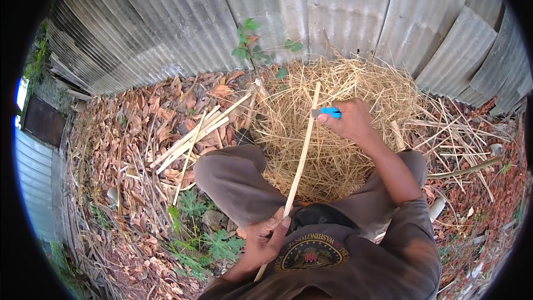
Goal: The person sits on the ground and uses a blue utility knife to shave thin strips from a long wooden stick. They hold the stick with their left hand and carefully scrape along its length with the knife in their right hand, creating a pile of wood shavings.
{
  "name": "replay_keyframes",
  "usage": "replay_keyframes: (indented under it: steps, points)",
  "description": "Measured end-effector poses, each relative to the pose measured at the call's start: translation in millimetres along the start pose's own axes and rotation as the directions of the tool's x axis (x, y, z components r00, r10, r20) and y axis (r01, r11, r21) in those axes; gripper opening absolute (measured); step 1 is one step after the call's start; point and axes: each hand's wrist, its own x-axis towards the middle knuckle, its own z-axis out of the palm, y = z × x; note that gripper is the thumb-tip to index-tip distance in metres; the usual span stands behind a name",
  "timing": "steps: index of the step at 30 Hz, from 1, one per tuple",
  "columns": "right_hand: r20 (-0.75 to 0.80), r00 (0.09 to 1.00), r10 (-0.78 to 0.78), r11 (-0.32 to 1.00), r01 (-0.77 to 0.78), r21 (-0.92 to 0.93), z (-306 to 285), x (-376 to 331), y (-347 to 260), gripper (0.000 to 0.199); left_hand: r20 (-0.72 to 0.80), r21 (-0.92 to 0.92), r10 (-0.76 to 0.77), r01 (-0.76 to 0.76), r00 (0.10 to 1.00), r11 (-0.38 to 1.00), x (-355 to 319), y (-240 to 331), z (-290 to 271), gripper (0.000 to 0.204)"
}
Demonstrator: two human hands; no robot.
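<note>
A long, pale strip of split wood or bamboo (pixel 302 158) slants from my lap up over the straw. Low down, near my waist, my left hand (pixel 267 239) is closed around it. Close to the strip's far end, my right hand (pixel 350 119) grips a blue-handled utility knife (pixel 331 112). Its short blade lies at the strip's edge, seemingly touching it. Under the strip and between my bent knees is a heap of dry straw-coloured shavings (pixel 333 161).
Several split strips (pixel 191 139) lie on dry leaves to my left; more thin sticks (pixel 461 139) are scattered at right. A corrugated metal fence (pixel 266 16) stands behind the heap. Green weeds (pixel 222 244) grow beside my left knee, and a small leafy plant (pixel 244 50) against the fence.
</note>
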Motion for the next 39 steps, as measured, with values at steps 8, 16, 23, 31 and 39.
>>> replay_keyframes:
  steps: [8, 16, 23, 31, 39]
  points:
    - [-0.007, 0.992, -0.123, 0.991, 0.124, 0.042, 9, -6, -6, 0.071, 0.024, -0.035, -0.027, 0.028, 0.999, 0.999, 4, 0, 1, 0.026]
    - [0.051, 0.994, -0.095, 0.995, 0.096, -0.026, 5, -5, -10, 0.071, 0.024, -0.141, -0.092, 0.094, 0.995, 0.985, 6, 1, 6, 0.025]
    - [0.072, 0.988, -0.138, 0.99, 0.138, 0.002, 11, -6, -21, 0.072, 0.043, -0.183, -0.077, 0.084, 0.996, 0.98, 0, -8, -2, 0.027]
    - [-0.079, 0.981, -0.176, 0.975, 0.162, -0.154, 24, 11, 34, 0.075, 0.068, -0.115, -0.045, 0.053, 0.997, 0.992, 4, -4, 1, 0.028]
    - [-0.081, 0.996, -0.044, 0.978, 0.027, -0.206, 39, 21, 64, 0.077, 0.084, -0.087, -0.07, 0.078, 0.994, 0.993, 9, -5, -1, 0.029]
